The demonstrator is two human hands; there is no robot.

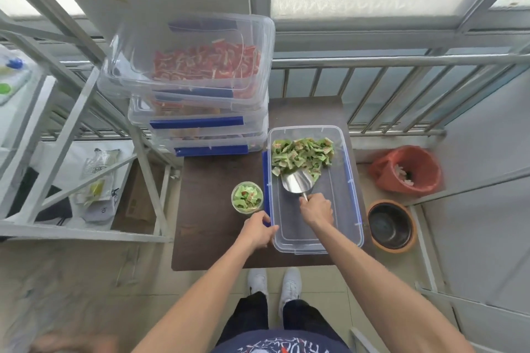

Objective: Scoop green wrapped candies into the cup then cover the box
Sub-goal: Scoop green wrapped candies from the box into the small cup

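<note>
An open clear plastic box with blue side latches sits on a dark brown table. Green wrapped candies are heaped in its far half. My right hand grips the handle of a metal scoop, whose mouth points into the near edge of the heap. My left hand holds the box's near left rim by the blue latch. A clear cup filled with green candies stands on the table just left of the box. No lid for this box is visible.
Three stacked lidded clear boxes stand at the table's back left, the top one holding red wrapped candies. A metal shelf frame is to the left. An orange-lined bin and a dark pot sit on the floor at right, below a railing.
</note>
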